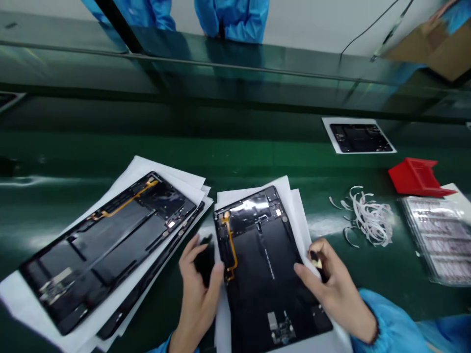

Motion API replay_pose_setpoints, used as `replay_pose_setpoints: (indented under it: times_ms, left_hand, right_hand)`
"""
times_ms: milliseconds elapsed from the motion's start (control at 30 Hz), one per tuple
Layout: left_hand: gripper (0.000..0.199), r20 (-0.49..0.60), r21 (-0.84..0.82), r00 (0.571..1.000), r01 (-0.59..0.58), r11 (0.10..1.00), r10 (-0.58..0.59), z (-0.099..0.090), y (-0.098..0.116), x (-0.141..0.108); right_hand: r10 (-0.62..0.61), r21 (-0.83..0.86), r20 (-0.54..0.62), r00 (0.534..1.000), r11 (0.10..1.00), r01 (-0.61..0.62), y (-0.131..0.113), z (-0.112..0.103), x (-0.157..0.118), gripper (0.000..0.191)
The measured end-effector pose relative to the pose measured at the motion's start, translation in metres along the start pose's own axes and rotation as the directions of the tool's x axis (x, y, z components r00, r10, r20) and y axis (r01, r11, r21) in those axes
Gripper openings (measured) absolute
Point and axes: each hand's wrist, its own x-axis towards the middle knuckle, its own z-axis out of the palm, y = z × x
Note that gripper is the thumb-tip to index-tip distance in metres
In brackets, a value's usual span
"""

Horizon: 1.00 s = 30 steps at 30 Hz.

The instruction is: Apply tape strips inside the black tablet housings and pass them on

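The left hand (198, 291), fingers parted, thumbs the tablet (253, 274); the right hand (336, 287) grasps a small piece (315, 262). White print (270, 264) is illegible.

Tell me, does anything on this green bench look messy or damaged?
Mostly the pile of thin, curled white strips: it lies loose and tangled on the glossy green bench, with stray pieces around it. The white paper sheets beneath the flat black electronic panel being handled also sit askew. No damage stands out.

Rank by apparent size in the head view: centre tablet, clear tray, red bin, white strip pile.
1. Centre tablet
2. Clear tray
3. Red bin and white strip pile: too alike to rank
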Motion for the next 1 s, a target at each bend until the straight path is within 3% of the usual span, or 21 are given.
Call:
replay_pose_setpoints:
  times_ms: [100, 167, 267, 333, 400, 467, 533, 600, 667, 733, 800, 867, 933, 1000]
  left_hand:
    - [0.03, -0.122, -0.119, 0.992, 0.015, 0.993, -0.029, -0.002, -0.007, -0.001]
    - [0.028, -0.115, -0.127, 0.993, 0.019, 0.992, -0.034, -0.002, -0.009, -0.002]
    - [0.028, -0.049, -0.038, 0.998, 0.024, 0.999, -0.026, -0.001, -0.009, -0.002]
    - [0.026, 0.001, 0.035, 1.0, 0.01, 0.999, -0.01, 0.0, -0.009, -0.002]
    - [0.023, 0.037, 0.075, 0.999, -0.007, 0.997, 0.004, 0.0, -0.01, 0.0]
    - [0.02, 0.041, 0.098, 0.999, -0.029, 0.995, 0.025, 0.0, -0.009, 0.001]
    - [0.015, 0.044, 0.125, 0.997, -0.076, 0.989, 0.071, 0.0, -0.007, 0.002]
    - [0.011, 0.082, 0.146, 0.987, -0.15, 0.978, 0.139, 0.0, 0.0, 0.004]
    - [0.011, 0.152, 0.154, 0.965, -0.238, 0.959, 0.215, 0.001, 0.01, 0.006]
    - [0.014, 0.238, 0.16, 0.93, -0.323, 0.933, 0.281, 0.004, 0.022, 0.01]
    - [0.02, 0.336, 0.172, 0.885, -0.395, 0.903, 0.323, 0.009, 0.032, 0.013]
    - [0.029, 0.414, 0.197, 0.848, -0.439, 0.877, 0.332, 0.015, 0.039, 0.017]
    - [0.039, 0.445, 0.247, 0.833, -0.467, 0.849, 0.328, 0.023, 0.042, 0.02]
    - [0.044, 0.449, 0.309, 0.83, -0.492, 0.814, 0.331, 0.029, 0.043, 0.024]
  right_hand:
    - [-0.111, 0.049, -0.106, 0.988, 0.992, 0.116, -0.014, -0.015, 0.07, 0.021]
    - [-0.201, 0.009, -0.185, 0.962, 0.979, 0.206, -0.02, -0.023, 0.138, 0.026]
    - [-0.109, -0.04, -0.255, 0.961, 0.994, 0.102, -0.021, -0.018, 0.242, 0.027]
    - [-0.098, -0.053, -0.255, 0.962, 0.995, 0.088, -0.019, -0.007, 0.295, 0.026]
    - [-0.107, -0.086, -0.261, 0.959, 0.992, 0.088, -0.014, 0.004, 0.328, 0.026]
    - [-0.13, -0.141, -0.278, 0.952, 0.986, 0.094, -0.011, 0.009, 0.34, 0.028]
    - [-0.166, -0.207, -0.312, 0.935, 0.973, 0.104, -0.011, 0.006, 0.332, 0.026]
    - [-0.26, -0.303, -0.342, 0.903, 0.94, 0.156, -0.02, -0.003, 0.307, 0.02]
    - [-0.403, -0.402, -0.305, 0.863, 0.876, 0.267, -0.037, -0.012, 0.267, 0.009]
    - [-0.46, -0.376, -0.182, 0.869, 0.849, 0.371, -0.057, -0.019, 0.215, 0.009]
    - [-0.427, -0.284, -0.064, 0.902, 0.874, 0.394, -0.069, -0.021, 0.158, 0.022]
    - [-0.315, -0.169, 0.022, 0.949, 0.934, 0.314, -0.064, -0.021, 0.108, 0.026]
    - [-0.232, -0.108, 0.085, 0.969, 0.965, 0.24, -0.045, -0.017, 0.074, 0.028]
    - [-0.178, -0.104, 0.117, 0.977, 0.976, 0.191, -0.018, -0.013, 0.057, 0.026]
